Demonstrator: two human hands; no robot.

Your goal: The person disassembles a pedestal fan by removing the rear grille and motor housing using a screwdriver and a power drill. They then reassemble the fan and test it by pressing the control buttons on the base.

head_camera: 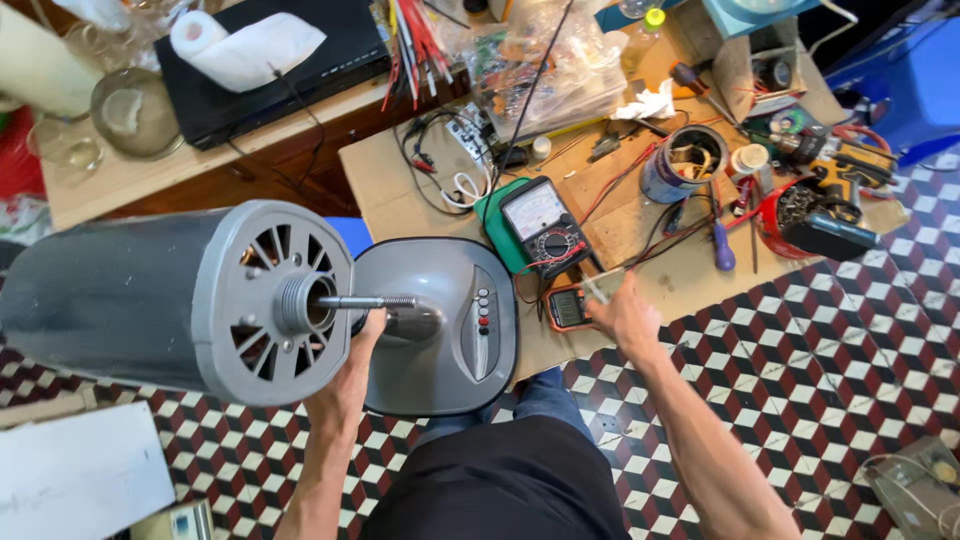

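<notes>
A grey fan motor housing (170, 300) with a threaded shaft (375, 301) points right, above its grey base (445, 325) with a button panel. My left hand (352, 375) reaches up under the housing and grips the fan's neck just below the shaft. My right hand (622, 312) hovers over the low board's edge, pinching a small pale thin piece (597, 288) between its fingertips. Just left of that hand lies a small orange-edged meter (566, 308). A green-cased multimeter (540, 225) with red and black leads rests behind it.
A low wooden board (680, 270) carries screwdrivers, a tin can (685, 160), a red tool (810, 215), wires and plastic bags. A black box with a paper towel roll (245, 48) sits on a shelf behind. Checkered tile floor (820, 380) lies to the right.
</notes>
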